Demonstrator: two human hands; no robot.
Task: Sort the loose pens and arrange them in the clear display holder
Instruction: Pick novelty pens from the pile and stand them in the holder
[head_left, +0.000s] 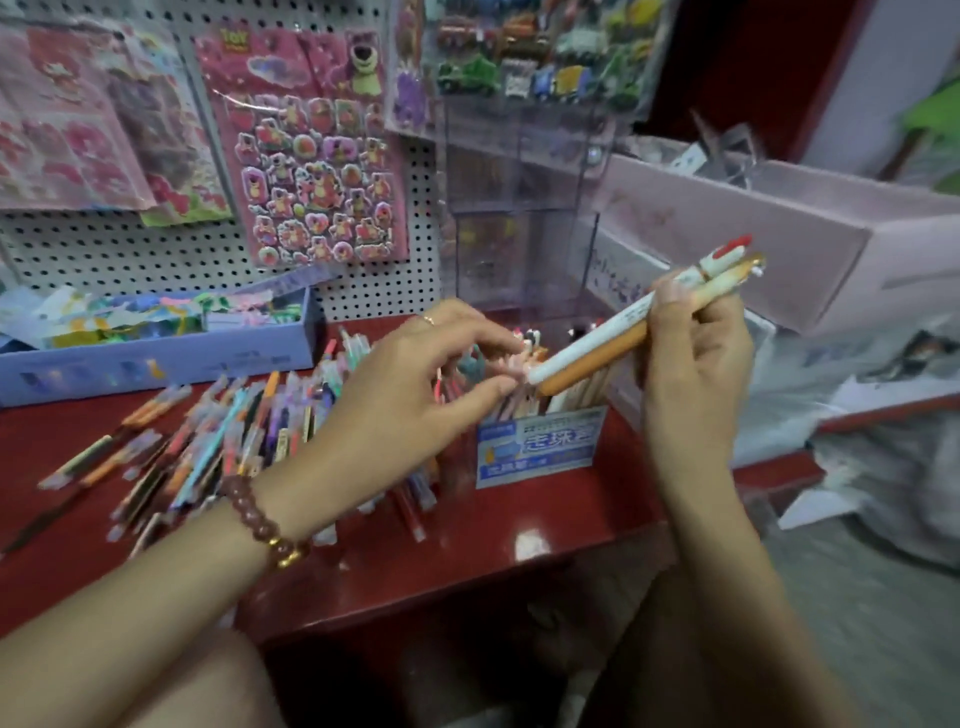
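1. The right grip (696, 353) is closed round two pens, a white pen (597, 338) and an orange pen (597, 364). They lie side by side as a pair, their decorated tops pointing up and to the right.
2. The pair hangs slanted just above the clear display holder (540, 447), writing ends aimed down at it. That slant looks chosen to drop both into one compartment.
3. The left grip (410, 384) comes in from the other side, thumb and forefinger narrowly apart at the lower ends of the pair. It holds nothing that I can see. My read is that it is there to level or steer the tips, but blur hides whether it touches them.
4. The holder stands on the red worktop (467, 545) with a blue label on its front wall. Standing pens (582, 389) already fill part of it, barrels upright and tops up.
5. Plenty remains: a heap of loose pens (234, 441) is spread flat on the worktop left of the holder, within reach of the left arm.
6. Behind the heap sits a blue box (156, 358) of paper bits, and sticker sheets (317, 156) hang on the pegboard.
7. The risk I see is the tips catching on pens already standing, so a slow, straight drop seems wise.
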